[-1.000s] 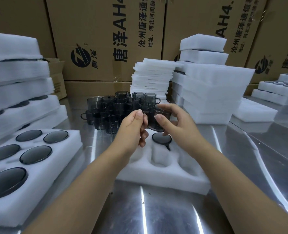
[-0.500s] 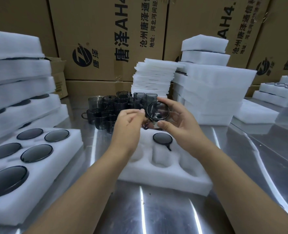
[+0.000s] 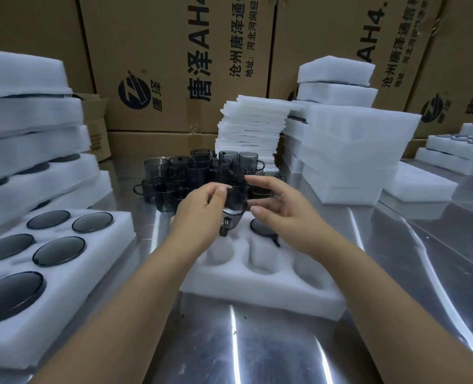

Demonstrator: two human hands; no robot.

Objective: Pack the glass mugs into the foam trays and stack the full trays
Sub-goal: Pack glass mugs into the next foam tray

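Note:
My left hand [image 3: 202, 214] grips a smoky glass mug [image 3: 234, 207] just above the back left corner of the white foam tray [image 3: 260, 296], with the mug's handle pointing down. To the right of the mug my right hand [image 3: 281, 207] hovers with its fingers spread, thumb close to the glass, holding nothing. One mug [image 3: 261, 227] sits upside down in a back cavity of this tray; the other visible cavities are bare. Behind my hands stands a cluster of loose mugs [image 3: 185, 173].
A full tray [image 3: 99, 261] of upside-down mugs lies at the left, with a stack of full trays [image 3: 35, 145] behind it. Thin foam sheets [image 3: 253, 128] and stacked foam trays [image 3: 354, 153] stand at the back right. Cardboard boxes [image 3: 174, 65] wall the back.
The mug passed from my right hand into my left and came down toward the tray, handle now downward. My right hand let go and opened.

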